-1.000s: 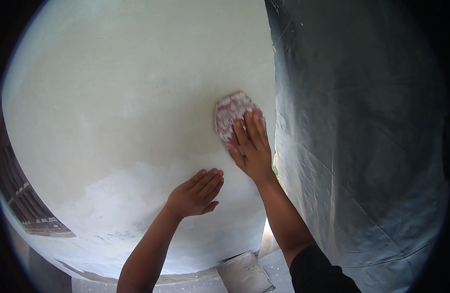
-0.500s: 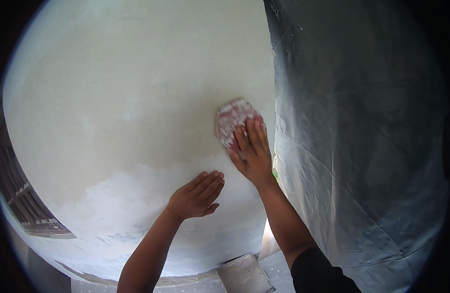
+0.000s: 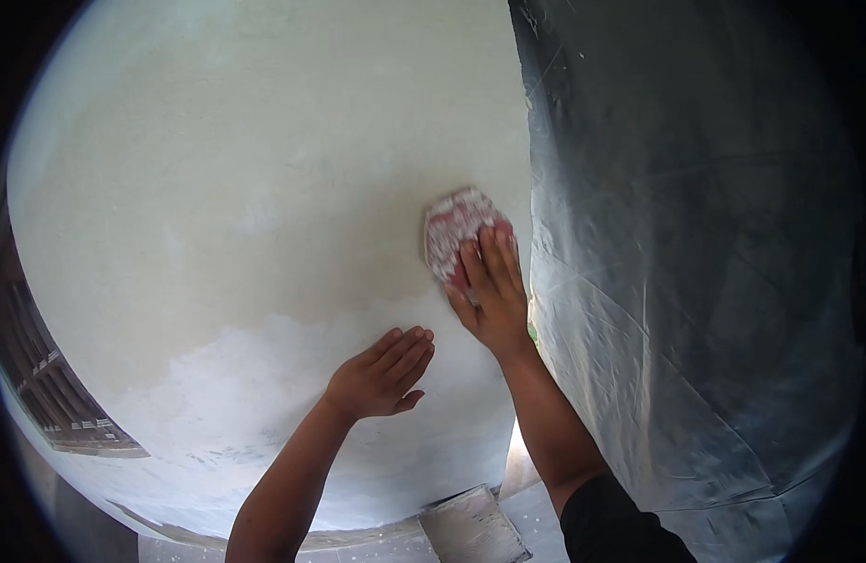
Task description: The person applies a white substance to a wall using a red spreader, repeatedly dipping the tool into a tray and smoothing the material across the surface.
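Observation:
My right hand (image 3: 492, 291) presses a reddish pad (image 3: 456, 230) with white smears flat against the pale wall (image 3: 217, 169), fingers spread over its lower right part. The pad is slightly blurred and sits near the wall's right edge. Lower and to the left, my left hand (image 3: 383, 372) holds nothing. Its fingers are stretched out near the wall, with the thumb a little apart. Whether it touches the wall is hard to tell. Behind both hands the wall shows a darker upper area and a whiter, patchy lower area.
A dark plastic sheet (image 3: 696, 281) hangs along the right side, close to my right forearm. At the bottom a square, dusty board or tile (image 3: 475, 527) lies on the floor near the wall's foot. A brown slatted frame (image 3: 62, 394) shows at the left edge.
My right hand and the pad have shifted slightly to the right along the wall. My left hand has barely moved.

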A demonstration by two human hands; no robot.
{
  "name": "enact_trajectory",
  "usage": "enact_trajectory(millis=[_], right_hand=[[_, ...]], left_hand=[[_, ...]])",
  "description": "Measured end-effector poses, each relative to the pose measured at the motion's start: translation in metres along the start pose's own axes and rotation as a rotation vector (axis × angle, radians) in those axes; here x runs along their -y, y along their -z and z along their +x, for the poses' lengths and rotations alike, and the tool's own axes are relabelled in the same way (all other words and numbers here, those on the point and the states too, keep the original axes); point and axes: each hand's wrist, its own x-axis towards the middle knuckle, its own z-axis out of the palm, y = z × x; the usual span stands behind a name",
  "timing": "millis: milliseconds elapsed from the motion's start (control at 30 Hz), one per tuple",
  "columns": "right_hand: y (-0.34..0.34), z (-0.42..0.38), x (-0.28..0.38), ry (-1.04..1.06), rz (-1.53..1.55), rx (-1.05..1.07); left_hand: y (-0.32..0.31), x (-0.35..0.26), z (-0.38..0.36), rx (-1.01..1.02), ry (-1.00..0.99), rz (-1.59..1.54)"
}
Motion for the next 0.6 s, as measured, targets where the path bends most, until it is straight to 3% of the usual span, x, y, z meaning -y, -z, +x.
enact_trajectory(millis=[133, 333, 600], right_hand=[[-0.010, 0.020, -0.004, 0.031, -0.020, 0.032], [0.004, -0.041, -0.009, -0.022, -0.004, 0.018], [-0.010, 0.009, -0.001, 0.094, -0.043, 0.089]], left_hand=[[0.001, -0.001, 0.000, 0.005, 0.007, 0.004], [0.000, 0.000, -0.001, -0.014, 0.002, 0.007], [0.000, 0.000, -0.001, 0.001, -0.002, -0.005]])
